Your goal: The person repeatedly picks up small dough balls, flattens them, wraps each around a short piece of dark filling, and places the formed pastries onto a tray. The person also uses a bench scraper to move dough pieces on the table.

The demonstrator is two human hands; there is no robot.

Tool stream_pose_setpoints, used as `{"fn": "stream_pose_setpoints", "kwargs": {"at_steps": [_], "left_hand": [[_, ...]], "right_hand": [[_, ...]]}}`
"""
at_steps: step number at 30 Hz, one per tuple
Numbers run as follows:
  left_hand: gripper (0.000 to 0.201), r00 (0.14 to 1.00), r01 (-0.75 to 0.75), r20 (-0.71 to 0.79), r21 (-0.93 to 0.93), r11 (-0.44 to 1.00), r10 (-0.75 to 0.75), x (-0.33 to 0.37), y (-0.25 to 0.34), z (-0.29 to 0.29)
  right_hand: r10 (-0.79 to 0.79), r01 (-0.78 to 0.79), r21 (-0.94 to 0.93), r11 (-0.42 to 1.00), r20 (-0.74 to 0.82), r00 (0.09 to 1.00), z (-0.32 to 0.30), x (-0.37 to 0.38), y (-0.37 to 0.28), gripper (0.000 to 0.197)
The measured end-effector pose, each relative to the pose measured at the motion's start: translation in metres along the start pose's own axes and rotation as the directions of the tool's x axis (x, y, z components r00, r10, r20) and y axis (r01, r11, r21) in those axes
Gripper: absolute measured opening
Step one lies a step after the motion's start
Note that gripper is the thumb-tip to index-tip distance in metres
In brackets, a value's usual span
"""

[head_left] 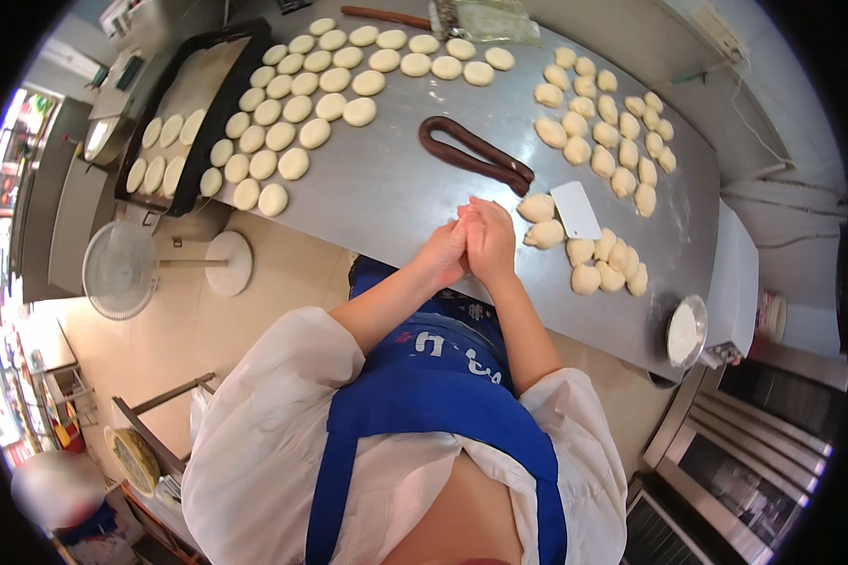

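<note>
At the near edge of the steel table, my left hand (446, 250) and my right hand (491, 243) are closed against each other. Whatever lies between the palms is hidden. Beyond them rests a dark brown rope of paste (481, 145), folded into a long loop. Just right of my right hand are two dough lumps (543, 234), with a white scraper (576, 211) beside them. More dough pieces (586, 279) lie bunched to the right of these. Several flattened dough rounds (332, 106) stand in rows at the far left, and rough dough lumps (604, 162) cover the far right.
A black-rimmed baking tray (209, 122) holding several rounds adjoins the table's left end. A bowl of white powder (685, 331) sits at the right corner. A rolling pin (386, 16) and a plastic bag (497, 23) lie at the back. Another person (89, 523) is at lower left.
</note>
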State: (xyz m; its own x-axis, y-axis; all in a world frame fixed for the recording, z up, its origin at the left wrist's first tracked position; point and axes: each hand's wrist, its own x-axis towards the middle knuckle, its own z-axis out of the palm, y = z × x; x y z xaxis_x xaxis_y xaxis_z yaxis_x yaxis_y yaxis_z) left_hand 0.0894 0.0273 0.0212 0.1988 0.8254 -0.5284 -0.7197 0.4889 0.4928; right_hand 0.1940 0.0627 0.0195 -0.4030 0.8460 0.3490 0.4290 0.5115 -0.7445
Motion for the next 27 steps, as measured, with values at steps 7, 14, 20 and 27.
{"fn": "stream_pose_setpoints", "kwargs": {"at_steps": [7,14,20,27], "left_hand": [[0.068,0.997,-0.073,0.009,-0.146,0.987,0.075,-0.001,0.023,-0.019],[0.057,0.985,-0.089,-0.147,0.013,0.996,0.09,-0.048,0.028,0.012],[0.054,0.956,-0.183,-0.118,0.476,0.86,0.268,-0.025,0.037,-0.052],[0.07,0.862,0.16,0.124,0.853,-0.496,0.491,-0.028,0.08,-0.098]], "right_hand": [[0.002,0.005,0.058,0.998,-0.125,0.992,0.016,0.007,-0.019,0.028],[-0.164,0.168,0.027,0.985,-0.114,0.98,0.024,0.001,-0.012,0.029],[-0.049,0.062,0.113,0.992,-0.112,0.992,0.026,-0.001,-0.028,0.051],[0.073,-0.124,-0.172,0.977,-0.275,0.959,-0.013,-0.074,0.047,0.028]]}}
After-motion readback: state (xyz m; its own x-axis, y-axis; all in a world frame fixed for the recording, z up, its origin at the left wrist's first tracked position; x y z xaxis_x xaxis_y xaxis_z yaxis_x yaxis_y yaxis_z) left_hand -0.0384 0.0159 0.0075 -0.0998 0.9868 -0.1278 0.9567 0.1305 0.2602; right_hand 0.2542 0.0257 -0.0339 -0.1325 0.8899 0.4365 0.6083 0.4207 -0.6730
